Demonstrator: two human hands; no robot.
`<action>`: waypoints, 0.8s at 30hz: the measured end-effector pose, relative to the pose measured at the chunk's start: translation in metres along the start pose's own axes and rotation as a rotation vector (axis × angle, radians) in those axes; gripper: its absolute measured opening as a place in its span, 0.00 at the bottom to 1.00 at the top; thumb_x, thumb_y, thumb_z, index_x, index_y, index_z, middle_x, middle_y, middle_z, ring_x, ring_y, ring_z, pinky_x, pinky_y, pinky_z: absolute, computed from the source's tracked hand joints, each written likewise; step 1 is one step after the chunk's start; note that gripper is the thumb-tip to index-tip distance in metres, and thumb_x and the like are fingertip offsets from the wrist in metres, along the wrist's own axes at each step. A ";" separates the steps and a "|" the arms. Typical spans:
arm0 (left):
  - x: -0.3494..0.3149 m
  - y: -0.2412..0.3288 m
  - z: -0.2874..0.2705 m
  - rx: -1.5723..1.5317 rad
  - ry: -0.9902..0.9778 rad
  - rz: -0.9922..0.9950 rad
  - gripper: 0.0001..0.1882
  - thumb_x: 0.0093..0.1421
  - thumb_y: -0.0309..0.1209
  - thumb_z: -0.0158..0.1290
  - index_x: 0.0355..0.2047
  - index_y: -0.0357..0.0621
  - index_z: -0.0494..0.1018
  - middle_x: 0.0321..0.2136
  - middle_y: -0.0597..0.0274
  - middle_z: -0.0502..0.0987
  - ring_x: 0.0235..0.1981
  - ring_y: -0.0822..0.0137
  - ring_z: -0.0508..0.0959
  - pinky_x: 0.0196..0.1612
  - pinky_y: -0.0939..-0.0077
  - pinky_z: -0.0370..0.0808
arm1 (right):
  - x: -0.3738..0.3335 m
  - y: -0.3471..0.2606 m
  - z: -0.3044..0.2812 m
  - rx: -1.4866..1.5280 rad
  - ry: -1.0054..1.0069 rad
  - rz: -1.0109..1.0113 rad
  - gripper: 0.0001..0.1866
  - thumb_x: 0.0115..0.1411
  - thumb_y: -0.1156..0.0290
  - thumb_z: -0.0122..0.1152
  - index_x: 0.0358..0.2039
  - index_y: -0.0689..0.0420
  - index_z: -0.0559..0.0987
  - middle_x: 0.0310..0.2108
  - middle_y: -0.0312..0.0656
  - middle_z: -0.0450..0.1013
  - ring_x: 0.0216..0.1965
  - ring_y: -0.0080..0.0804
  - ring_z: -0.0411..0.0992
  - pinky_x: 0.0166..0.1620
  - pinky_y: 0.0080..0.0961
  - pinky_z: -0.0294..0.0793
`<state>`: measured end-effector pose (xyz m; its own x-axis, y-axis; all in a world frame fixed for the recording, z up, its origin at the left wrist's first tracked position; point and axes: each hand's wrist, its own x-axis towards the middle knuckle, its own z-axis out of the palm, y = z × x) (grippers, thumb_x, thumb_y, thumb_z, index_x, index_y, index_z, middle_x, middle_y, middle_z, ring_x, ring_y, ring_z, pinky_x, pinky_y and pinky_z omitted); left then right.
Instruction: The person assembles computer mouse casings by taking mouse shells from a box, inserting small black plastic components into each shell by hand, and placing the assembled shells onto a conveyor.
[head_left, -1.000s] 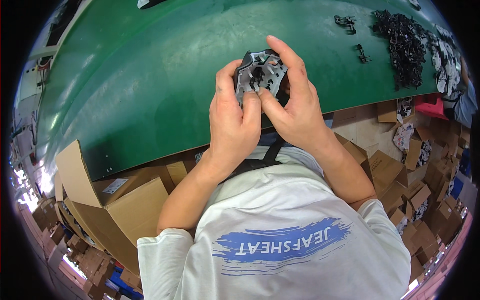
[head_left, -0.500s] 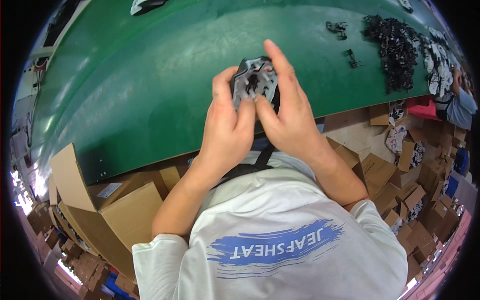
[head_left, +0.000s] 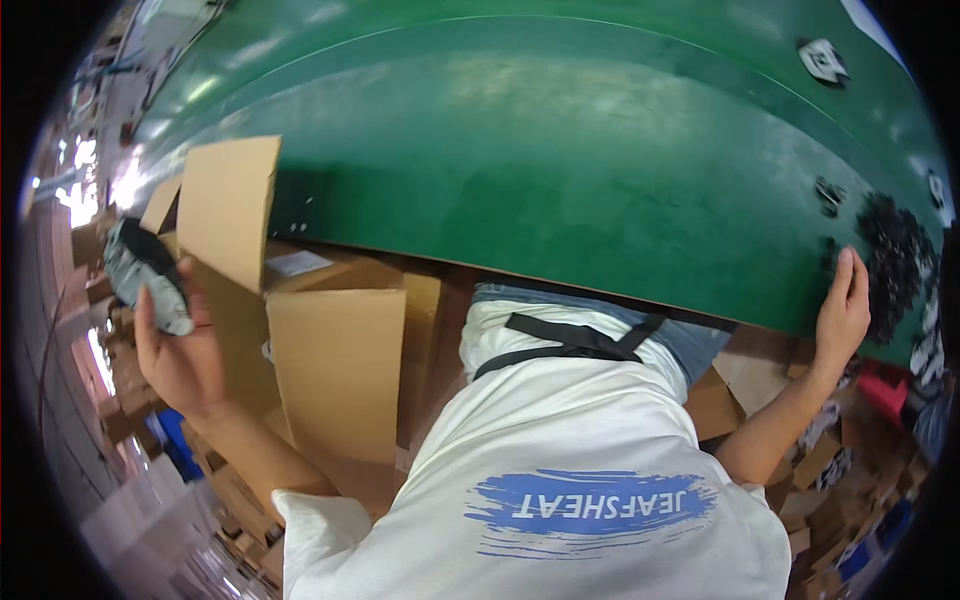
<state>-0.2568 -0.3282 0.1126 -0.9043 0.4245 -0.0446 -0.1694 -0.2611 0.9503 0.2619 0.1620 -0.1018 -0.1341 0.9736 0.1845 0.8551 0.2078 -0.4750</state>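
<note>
A moulded plastic shell (head_left: 150, 275), pale grey and black, is gripped by my left hand (head_left: 185, 350). That hand is stretched far out to the left, beside the raised flap of an open cardboard box (head_left: 335, 370). On the other side, my right hand (head_left: 845, 315) reaches over the table's near right edge with its fingers stretched out. Just beyond its fingertips lies a small black plastic part (head_left: 830, 255), partly blurred. A large heap of black plastic parts (head_left: 895, 250) sits right beside this hand.
The green table (head_left: 560, 180) spans the view ahead. Another small black part (head_left: 829, 195) and a white-and-black piece (head_left: 822, 62) lie on its right side. Cardboard boxes (head_left: 715, 405) and a red item (head_left: 884, 392) are below the table at right.
My hands were together in front of me around the shell. They have parted: the left carried it leftward to the box, the right moved toward the black parts. The view has turned left.
</note>
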 end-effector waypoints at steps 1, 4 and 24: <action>0.006 0.019 -0.057 0.120 0.039 0.083 0.21 0.78 0.29 0.45 0.68 0.36 0.67 0.61 0.47 0.78 0.61 0.50 0.79 0.60 0.58 0.79 | -0.004 -0.004 0.000 0.003 -0.005 -0.017 0.25 0.76 0.50 0.60 0.62 0.55 0.81 0.37 0.34 0.78 0.38 0.20 0.72 0.47 0.20 0.73; -0.013 0.025 -0.185 0.606 0.620 0.317 0.19 0.76 0.25 0.48 0.66 0.36 0.66 0.59 0.49 0.78 0.57 0.54 0.81 0.57 0.60 0.81 | -0.010 -0.020 0.012 0.144 -0.153 -0.003 0.18 0.75 0.60 0.64 0.59 0.56 0.84 0.39 0.34 0.76 0.40 0.18 0.70 0.47 0.19 0.72; -0.091 -0.015 -0.413 1.420 0.823 -0.110 0.25 0.64 0.28 0.58 0.61 0.32 0.74 0.50 0.54 0.81 0.46 0.63 0.78 0.49 0.64 0.77 | 0.006 -0.040 0.043 0.482 -0.197 -0.187 0.14 0.72 0.68 0.68 0.53 0.62 0.85 0.48 0.40 0.82 0.49 0.25 0.77 0.57 0.24 0.75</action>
<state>-0.3334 -0.7208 -0.0249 -0.9439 -0.2817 0.1723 -0.1896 0.8896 0.4155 0.2053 0.1638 -0.1189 -0.3928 0.9054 0.1610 0.4877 0.3536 -0.7982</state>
